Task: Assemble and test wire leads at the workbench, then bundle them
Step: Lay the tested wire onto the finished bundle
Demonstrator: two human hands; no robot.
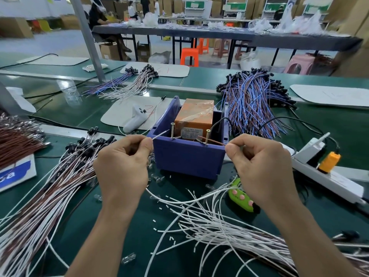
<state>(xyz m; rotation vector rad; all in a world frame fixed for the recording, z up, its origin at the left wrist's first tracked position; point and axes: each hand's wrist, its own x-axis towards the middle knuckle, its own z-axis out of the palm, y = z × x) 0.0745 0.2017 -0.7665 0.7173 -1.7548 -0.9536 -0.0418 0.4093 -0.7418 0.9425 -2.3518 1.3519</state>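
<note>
Now the left hand (123, 162) pinches a white wire end (159, 134) and the right hand (261, 166) pinches a brown wire end (213, 142), each held toward a screw (172, 130) on the blue box (187, 156). Such wire looks light and floppy; a grip close to the tip probably steers it best.
</note>
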